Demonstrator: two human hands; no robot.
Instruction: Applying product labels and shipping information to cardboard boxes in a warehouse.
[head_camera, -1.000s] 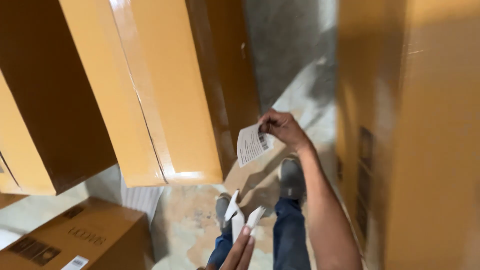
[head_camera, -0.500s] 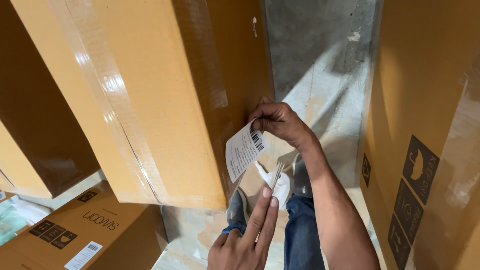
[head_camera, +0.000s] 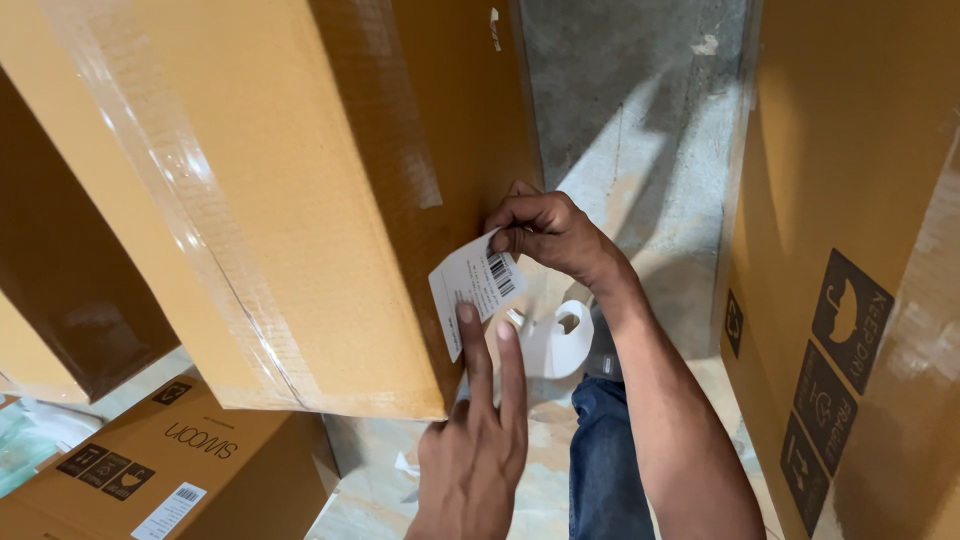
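Bare forearms (no sleeves in view), blue jeans (head_camera: 603, 450) below.

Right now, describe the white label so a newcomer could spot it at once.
Find the big tilted carton that fills the upper left. At its shaded right face, the right hand pinches the label by its top corner while two left hand fingers press its lower part. It is the only small white barcode slip held against the cardboard.

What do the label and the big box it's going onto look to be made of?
Label: apparently thin white paper, matte, printed with a barcode; it bends under the fingers. Big box: brown corrugated cardboard by its look, dull finish, with a glossy clear tape strip catching light.
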